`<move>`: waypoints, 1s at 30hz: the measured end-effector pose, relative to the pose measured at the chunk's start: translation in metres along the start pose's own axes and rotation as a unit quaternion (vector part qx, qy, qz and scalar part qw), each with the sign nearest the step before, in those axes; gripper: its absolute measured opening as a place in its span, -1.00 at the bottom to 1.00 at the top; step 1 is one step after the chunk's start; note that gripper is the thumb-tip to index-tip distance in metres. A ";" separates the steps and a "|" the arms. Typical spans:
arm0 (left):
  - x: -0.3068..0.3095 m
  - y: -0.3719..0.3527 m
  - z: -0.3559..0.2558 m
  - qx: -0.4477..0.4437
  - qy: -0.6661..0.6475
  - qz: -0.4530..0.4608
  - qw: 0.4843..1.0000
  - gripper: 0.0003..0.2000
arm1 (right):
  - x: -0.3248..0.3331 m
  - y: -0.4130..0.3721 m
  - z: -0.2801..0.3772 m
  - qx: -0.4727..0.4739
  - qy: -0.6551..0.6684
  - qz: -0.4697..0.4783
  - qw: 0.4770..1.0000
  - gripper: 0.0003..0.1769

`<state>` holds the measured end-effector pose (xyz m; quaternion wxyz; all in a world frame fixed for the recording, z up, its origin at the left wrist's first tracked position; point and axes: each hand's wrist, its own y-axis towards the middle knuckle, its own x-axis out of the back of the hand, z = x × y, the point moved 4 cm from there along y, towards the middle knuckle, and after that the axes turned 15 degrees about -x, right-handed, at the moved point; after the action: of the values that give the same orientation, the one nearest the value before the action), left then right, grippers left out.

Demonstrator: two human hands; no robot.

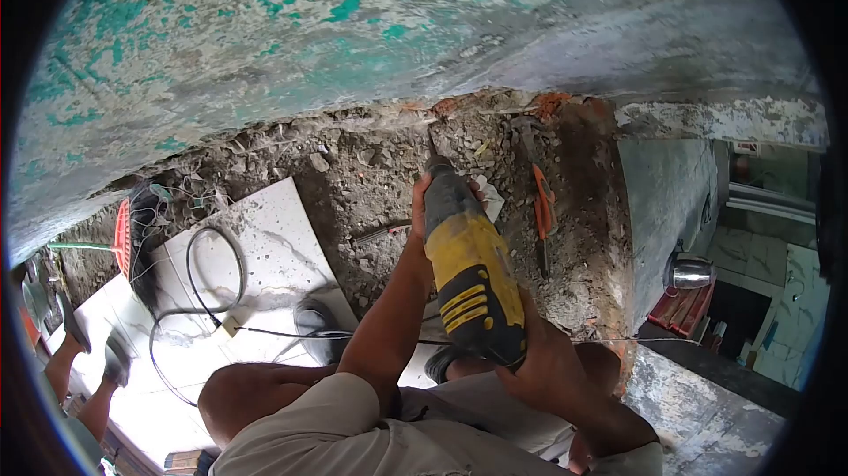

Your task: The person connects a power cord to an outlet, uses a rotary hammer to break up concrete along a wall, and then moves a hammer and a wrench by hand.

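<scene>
A yellow and black hammer drill (477,255) points away from me, its thin bit reaching the broken rubble (353,154) at the foot of the wall. My left hand (422,202) is wrapped round the dark front part of the drill, with most of its fingers hidden. At the back end, my right hand (548,348) grips the handle, its fingers partly out of sight behind the body. Right of the drill lies a hammer with an orange and black handle (542,202). A crumpled white scrap (489,200) shows beside the front of the drill.
The peeling green wall (265,43) runs across the top. White floor tiles (265,211) carry a looped black cable (240,286). An orange broom (122,233) lies at left, near another person's legs (97,388). A metal pot (691,271) stands far right.
</scene>
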<state>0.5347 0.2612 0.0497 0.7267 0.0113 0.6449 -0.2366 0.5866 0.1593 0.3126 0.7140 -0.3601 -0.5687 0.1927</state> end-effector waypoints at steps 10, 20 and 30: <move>-0.030 -0.015 0.066 0.003 0.100 -0.005 0.995 -0.30 | -0.016 -0.023 -0.141 -0.003 0.162 -0.023 0.986 0.03; 0.053 -0.017 0.134 0.052 0.327 -0.080 0.940 -0.41 | -0.175 0.030 -0.312 0.041 0.399 -0.095 0.911 -0.07; 0.092 0.011 0.099 0.069 0.367 -0.069 0.925 -0.41 | -0.211 0.104 -0.289 0.054 0.468 -0.009 0.882 0.03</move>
<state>0.6362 0.2092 -0.0236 0.4184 0.1025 0.8477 -0.3095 0.8168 -0.0013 0.0674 0.9172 -0.3638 -0.1604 0.0260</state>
